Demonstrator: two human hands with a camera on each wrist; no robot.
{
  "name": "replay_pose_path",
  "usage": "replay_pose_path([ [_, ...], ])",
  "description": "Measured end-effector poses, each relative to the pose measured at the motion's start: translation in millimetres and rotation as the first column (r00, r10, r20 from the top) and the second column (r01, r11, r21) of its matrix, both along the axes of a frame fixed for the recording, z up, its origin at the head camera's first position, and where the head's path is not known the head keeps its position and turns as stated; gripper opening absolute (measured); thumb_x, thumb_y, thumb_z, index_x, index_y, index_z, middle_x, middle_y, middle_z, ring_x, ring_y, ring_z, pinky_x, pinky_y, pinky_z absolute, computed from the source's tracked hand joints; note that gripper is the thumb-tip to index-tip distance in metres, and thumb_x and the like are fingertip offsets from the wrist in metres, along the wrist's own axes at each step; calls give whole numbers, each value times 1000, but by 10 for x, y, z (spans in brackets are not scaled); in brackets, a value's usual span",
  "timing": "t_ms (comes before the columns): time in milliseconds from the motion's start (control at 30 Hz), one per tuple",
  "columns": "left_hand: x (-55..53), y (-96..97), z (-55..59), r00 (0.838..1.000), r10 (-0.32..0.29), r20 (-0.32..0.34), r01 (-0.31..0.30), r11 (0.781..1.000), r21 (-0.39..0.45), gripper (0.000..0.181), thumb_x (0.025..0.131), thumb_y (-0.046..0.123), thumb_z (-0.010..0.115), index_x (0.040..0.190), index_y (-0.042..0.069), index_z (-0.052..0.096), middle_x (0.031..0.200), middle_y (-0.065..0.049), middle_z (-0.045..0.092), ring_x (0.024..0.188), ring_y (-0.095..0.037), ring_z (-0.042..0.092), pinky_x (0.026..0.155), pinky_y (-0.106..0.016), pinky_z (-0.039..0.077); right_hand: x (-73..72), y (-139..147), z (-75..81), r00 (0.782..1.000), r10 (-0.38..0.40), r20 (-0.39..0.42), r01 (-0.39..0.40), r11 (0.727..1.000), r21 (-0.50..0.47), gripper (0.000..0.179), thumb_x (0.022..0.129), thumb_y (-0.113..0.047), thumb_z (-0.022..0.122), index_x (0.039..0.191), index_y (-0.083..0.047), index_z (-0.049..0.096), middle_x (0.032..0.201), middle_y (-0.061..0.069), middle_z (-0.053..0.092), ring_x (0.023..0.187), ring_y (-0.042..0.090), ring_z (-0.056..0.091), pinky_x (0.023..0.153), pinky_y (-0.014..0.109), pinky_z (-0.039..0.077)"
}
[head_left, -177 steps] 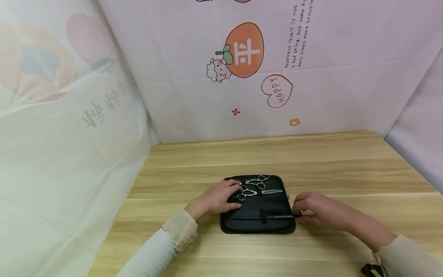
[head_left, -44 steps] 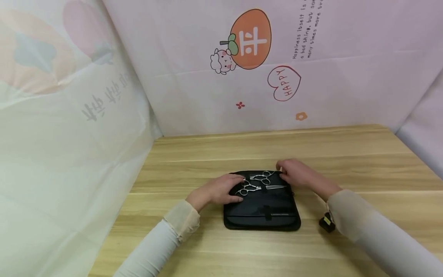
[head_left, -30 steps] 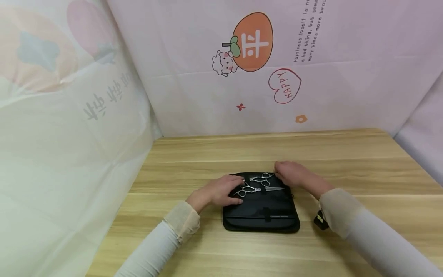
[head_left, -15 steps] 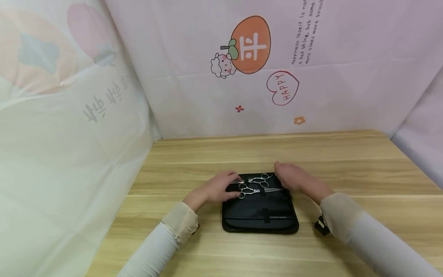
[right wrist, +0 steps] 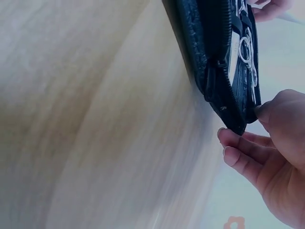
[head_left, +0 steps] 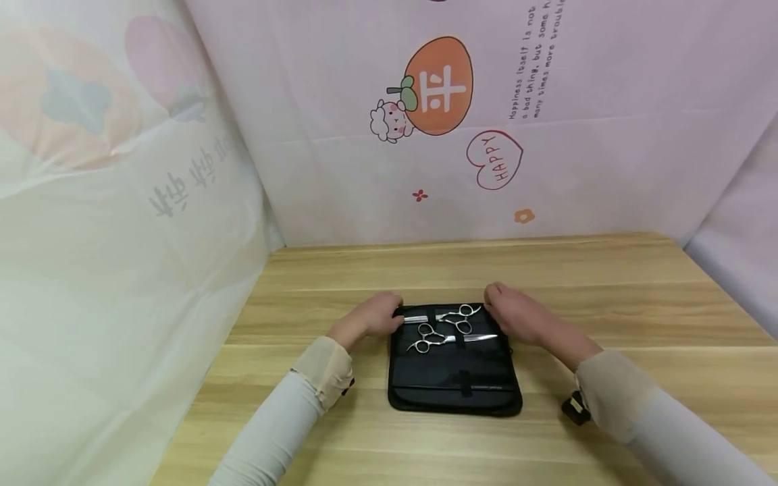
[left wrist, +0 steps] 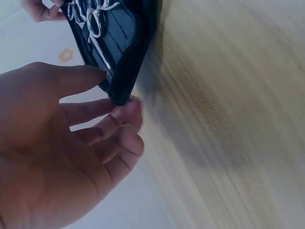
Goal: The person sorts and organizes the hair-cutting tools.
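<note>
A black zippered scissors case (head_left: 425, 368) lies on the table, inner side up. Strapped across its far part are thinning shears (head_left: 416, 319) with a toothed blade and, nearer, a pair of plain scissors (head_left: 450, 339). A slim black tool (head_left: 492, 387) sits in the front pocket under a strap, mostly hidden. My left hand (head_left: 371, 316) pinches the far left corner; in the left wrist view the thumb is on top and fingers are beneath. At the far right corner my right hand (head_left: 516, 317) grips the edge, thumb over it, as the right wrist view shows.
The wooden table (head_left: 608, 290) extends around the case. A printed cloth (head_left: 328, 189) hangs behind its far edge, and another cloth (head_left: 200, 290) closes off the left side. A small black device (head_left: 575, 408) shows by the right sleeve.
The right hand left the slim black tool, which went into the pocket, and moved to the far right corner. My left hand slid off the scissors to the far left corner, uncovering their handles.
</note>
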State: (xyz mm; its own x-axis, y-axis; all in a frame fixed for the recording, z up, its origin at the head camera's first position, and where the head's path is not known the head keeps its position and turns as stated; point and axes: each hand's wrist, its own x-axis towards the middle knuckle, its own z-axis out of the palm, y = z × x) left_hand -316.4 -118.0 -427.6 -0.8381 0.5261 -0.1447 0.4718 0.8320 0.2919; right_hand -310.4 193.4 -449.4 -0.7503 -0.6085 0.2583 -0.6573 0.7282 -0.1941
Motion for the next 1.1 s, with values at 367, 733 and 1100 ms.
replay_pose_path([
  [367, 88, -52, 88, 1000, 6, 20, -8, 989, 148, 26, 102, 8, 60, 125, -5, 61, 119, -19, 63, 109, -29, 59, 96, -45, 49, 104, 2, 103, 1000, -26, -7, 25, 999, -41, 8, 99, 0, 61, 99, -7, 56, 77, -1, 58, 66, 12, 54, 60, 34, 48],
  [733, 310, -103, 161, 997, -37, -70, 50, 979, 196, 19, 101, 8, 62, 119, 0, 61, 102, -10, 59, 87, -20, 51, 81, -38, 47, 344, 33, 201, 998, -34, -45, 31, 997, -71, 13, 92, -7, 74, 100, -7, 64, 90, 2, 63, 73, 12, 56, 65, 35, 51],
  [1100, 508, -128, 154, 986, -42, -164, 75, 977, 198, 21, 100, 11, 64, 119, 3, 60, 111, -7, 58, 97, -19, 55, 86, -36, 51, 558, 6, 284, 988, -21, -150, 25, 999, 23, 19, 95, -8, 70, 90, -14, 53, 74, -8, 46, 58, 6, 40, 54, 26, 38],
])
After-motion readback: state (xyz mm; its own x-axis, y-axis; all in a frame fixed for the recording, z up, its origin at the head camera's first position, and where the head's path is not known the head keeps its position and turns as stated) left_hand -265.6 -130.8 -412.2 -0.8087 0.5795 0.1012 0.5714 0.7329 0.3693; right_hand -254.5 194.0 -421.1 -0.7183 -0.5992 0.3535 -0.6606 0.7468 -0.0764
